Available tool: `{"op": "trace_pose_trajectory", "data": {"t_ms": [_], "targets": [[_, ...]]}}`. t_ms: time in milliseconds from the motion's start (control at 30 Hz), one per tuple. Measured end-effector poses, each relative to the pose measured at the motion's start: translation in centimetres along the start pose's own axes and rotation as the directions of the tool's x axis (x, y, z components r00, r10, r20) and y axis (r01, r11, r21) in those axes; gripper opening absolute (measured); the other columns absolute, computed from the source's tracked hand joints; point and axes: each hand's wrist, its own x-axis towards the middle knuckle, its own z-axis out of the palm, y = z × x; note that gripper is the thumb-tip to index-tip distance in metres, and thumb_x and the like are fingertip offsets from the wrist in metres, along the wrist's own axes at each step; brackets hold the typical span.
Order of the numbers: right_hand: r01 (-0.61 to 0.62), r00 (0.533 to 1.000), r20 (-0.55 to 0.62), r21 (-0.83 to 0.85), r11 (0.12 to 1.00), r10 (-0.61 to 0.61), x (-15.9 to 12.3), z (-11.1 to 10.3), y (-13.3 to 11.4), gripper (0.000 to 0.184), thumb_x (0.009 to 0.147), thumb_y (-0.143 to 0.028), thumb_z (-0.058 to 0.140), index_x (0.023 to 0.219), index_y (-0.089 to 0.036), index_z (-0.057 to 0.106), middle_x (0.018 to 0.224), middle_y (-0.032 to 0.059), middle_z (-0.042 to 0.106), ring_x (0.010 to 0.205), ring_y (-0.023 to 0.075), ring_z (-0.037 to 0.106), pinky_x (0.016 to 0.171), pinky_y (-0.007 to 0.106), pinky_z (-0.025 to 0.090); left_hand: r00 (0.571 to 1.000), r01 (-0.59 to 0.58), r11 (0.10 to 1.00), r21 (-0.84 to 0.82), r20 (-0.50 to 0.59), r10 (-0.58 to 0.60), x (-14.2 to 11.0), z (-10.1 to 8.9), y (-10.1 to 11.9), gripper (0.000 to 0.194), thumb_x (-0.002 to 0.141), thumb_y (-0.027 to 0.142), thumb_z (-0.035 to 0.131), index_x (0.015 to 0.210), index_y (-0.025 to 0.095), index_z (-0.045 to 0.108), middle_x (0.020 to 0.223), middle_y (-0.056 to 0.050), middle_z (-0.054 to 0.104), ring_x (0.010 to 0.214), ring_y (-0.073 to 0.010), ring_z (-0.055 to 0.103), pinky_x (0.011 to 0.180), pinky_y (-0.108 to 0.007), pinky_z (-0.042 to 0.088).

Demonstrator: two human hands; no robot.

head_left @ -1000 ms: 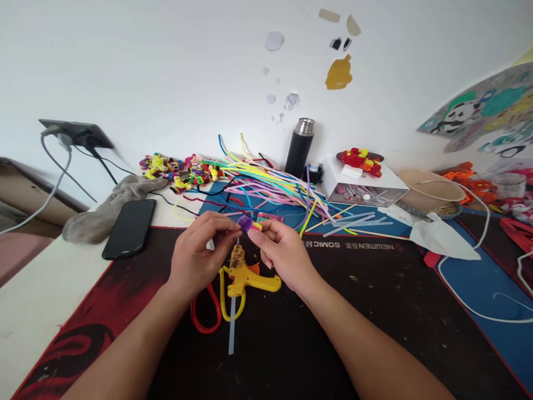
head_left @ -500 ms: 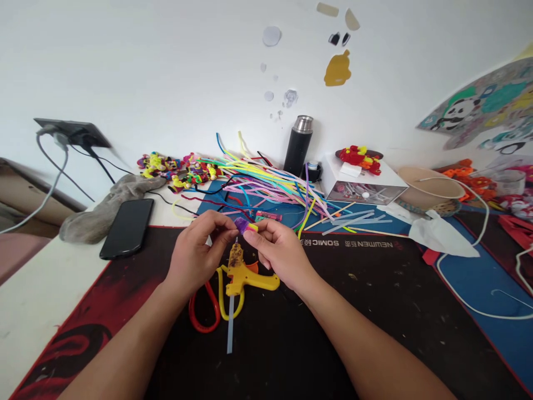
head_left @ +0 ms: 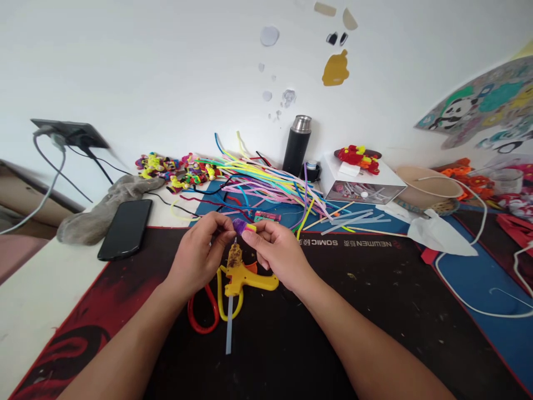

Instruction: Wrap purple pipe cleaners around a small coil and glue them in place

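Observation:
A small fuzzy pipe-cleaner piece (head_left: pixel 240 226), purple with yellow and pink at its right end, is between my hands. My right hand (head_left: pixel 277 247) pinches the yellow end between thumb and fingers. At the purple side, my left hand (head_left: pixel 204 244) is closed in a pinch; its fingertips partly hide what they grip. Just below lies a yellow hot glue gun (head_left: pixel 239 276) on the black mat, its nozzle pointing up at the piece and a clear glue stick (head_left: pixel 229 328) poking from its rear. Scissors with red and yellow handles (head_left: pixel 202 311) lie partly under the gun.
Loose colourful pipe cleaners (head_left: pixel 266 183) spread behind my hands, beside a black thermos (head_left: pixel 297 145). A phone (head_left: pixel 125 229) lies left. Finished pipe-cleaner figures (head_left: pixel 158 165) sit by the wall. Right are a white drawer box (head_left: pixel 362 186), clear glue sticks (head_left: pixel 358 220) and a white cable (head_left: pixel 470 308).
The view has shifted very slightly. Both hands keep their pinch on the small piece above the glue gun, with hardly any movement.

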Motion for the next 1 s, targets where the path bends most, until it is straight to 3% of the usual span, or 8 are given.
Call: {"op": "trace_pose_trajectory", "data": {"t_ms": [200,300,433,567,733,1000], "targets": [[-0.011,1.000,0.002,0.035,0.999,0.011,0.1,0.0,0.2,0.044,0.082,-0.060,0.086,0.091,-0.022,0.064,0.055,-0.0119,0.048,0.036,0.0068,0.039,0.038,0.024,0.022,0.998,0.061,0.997,-0.044,0.005,-0.061,-0.1,0.0,-0.1,0.009,0.098,0.029,0.060,0.090,0.027,0.059,0.082,0.000,0.066,0.072,-0.0211,0.060,0.069,-0.033,0.047],[-0.023,1.000,-0.007,0.070,0.997,0.024,0.2,0.0,0.0,0.047,0.080,-0.062,0.087,0.088,-0.022,0.064,0.051,-0.0129,0.045,0.036,0.0071,0.037,0.039,0.024,0.023,0.992,0.129,0.980,-0.149,0.016,-0.128,-0.4,0.2,-0.4,0.011,0.101,0.033,0.063,0.093,0.026,0.060,0.088,0.000,0.068,0.074,-0.0198,0.060,0.071,-0.032,0.048],[-0.036,0.998,-0.042,0.134,0.990,0.042,0.2,-0.2,-0.4,0.048,0.077,-0.062,0.090,0.085,-0.022,0.064,0.048,-0.0139,0.040,0.038,0.0073,0.034,0.041,0.024,0.025,0.976,0.200,0.865,-0.460,0.015,-0.217,-0.4,0.5,-0.9,0.018,0.102,0.039,0.068,0.097,0.025,0.058,0.104,-0.005,0.074,0.083,-0.0204,0.066,0.073,-0.032,0.052],[-0.057,0.996,-0.052,0.188,0.980,0.068,0.2,-0.3,-0.6,0.049,0.078,-0.062,0.090,0.083,-0.023,0.063,0.048,-0.0129,0.039,0.041,0.0080,0.033,0.044,0.026,0.024,0.945,0.182,0.756,-0.629,-0.099,-0.310,0.4,0.1,-1.4,0.027,0.100,0.045,0.073,0.093,0.026,0.056,0.096,-0.004,0.075,0.079,-0.0202,0.066,0.069,-0.032,0.051],[-0.084,0.996,-0.016,0.242,0.967,0.091,0.1,-0.5,-0.9,0.049,0.082,-0.064,0.088,0.081,-0.021,0.065,0.051,-0.0115,0.037,0.042,0.0079,0.033,0.045,0.027,0.021,0.899,0.219,0.757,-0.615,-0.175,-0.401,1.0,-0.5,-2.2,0.033,0.096,0.053,0.076,0.088,0.026,0.057,0.074,0.001,0.071,0.064,-0.0173,0.062,0.060,-0.031,0.046],[-0.113,0.994,0.035,0.276,0.955,0.108,0.0,-0.5,-1.0,0.053,0.086,-0.069,0.081,0.082,-0.017,0.073,0.049,-0.0113,0.034,0.042,0.0076,0.030,0.047,0.028,0.018,0.861,0.338,0.870,-0.358,-0.256,-0.440,0.6,-1.2,-2.4,0.027,0.103,0.047,0.068,0.088,0.026,0.059,0.062,0.005,0.056,0.057,-0.0172,0.048,0.055,-0.033,0.033]]}}
